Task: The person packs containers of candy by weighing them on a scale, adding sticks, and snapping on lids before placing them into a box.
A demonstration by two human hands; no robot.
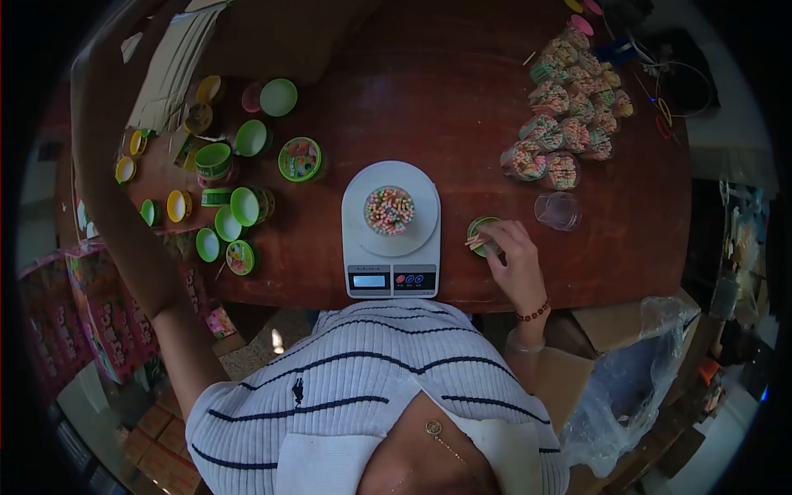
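My right hand (517,262) is at a small green-rimmed cup (481,223) right of the scale. Its fingers are pinched on a few short pale sticks (473,242) at the cup's rim. On the white digital kitchen scale (355,223) stands a clear cup packed with multicoloured sticks (389,211). My left arm (124,223) stretches up along the left side, and its hand lies beyond the top edge of the view.
Several filled clear cups (563,132) are grouped at the back right, with an empty clear cup (558,212) nearer. Green and yellow lids and tubs (247,206) are scattered at left. Pink printed boxes (107,305) and cardboard (177,62) stand at the left. Plastic wrap (619,404) hangs at lower right.
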